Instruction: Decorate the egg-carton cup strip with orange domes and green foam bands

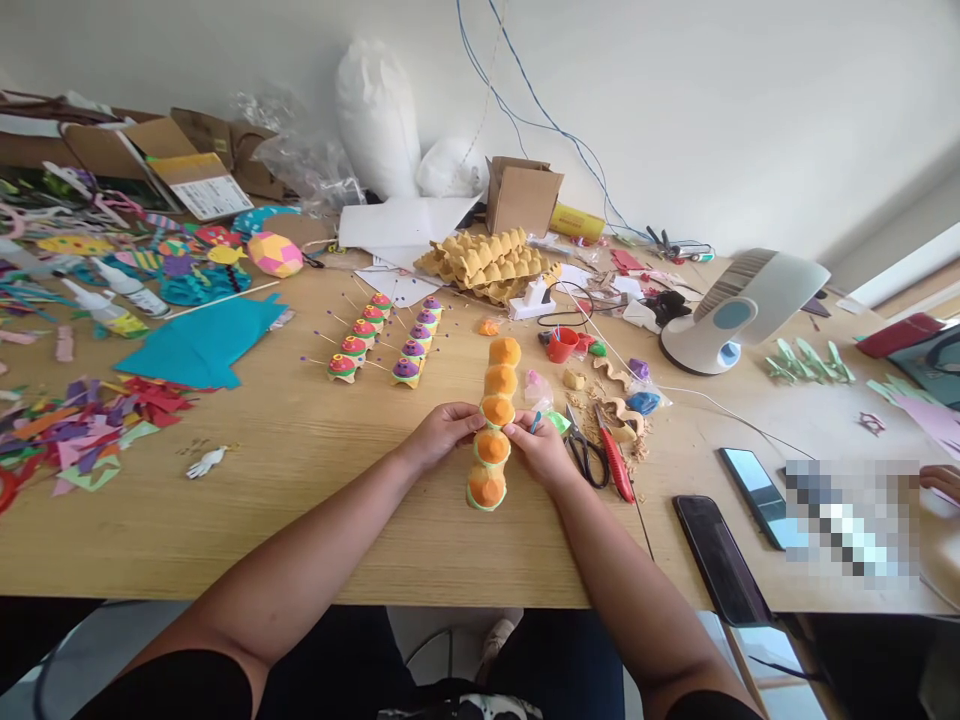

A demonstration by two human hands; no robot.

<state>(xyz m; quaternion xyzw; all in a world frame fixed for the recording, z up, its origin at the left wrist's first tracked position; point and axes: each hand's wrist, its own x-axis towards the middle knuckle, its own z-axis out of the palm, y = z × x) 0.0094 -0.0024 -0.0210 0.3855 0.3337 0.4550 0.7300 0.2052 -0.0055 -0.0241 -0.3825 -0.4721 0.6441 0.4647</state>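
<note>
Between my hands is an egg-carton strip [491,449] of several bumps in a row, orange on top with pale green along some lower edges. My left hand [448,430] pinches its left side near the middle. On the opposite side my right hand [541,448] grips it with thumb and fingers. A small blue thing [535,422] shows at the right fingers; its kind is unclear. Farther back stand two finished-looking strips, a red and green caterpillar [354,345] and a purple and green caterpillar [415,347], both with pins sticking out sideways.
Right of my hands lie black scissors [587,447], a red utility knife [615,456] and carton scraps. Egg trays [487,265] are stacked behind. A fan [739,315] and phones [720,555] sit right; felt scraps [97,425] and glue bottles [105,310] left. Another person's hand [941,480] shows far right.
</note>
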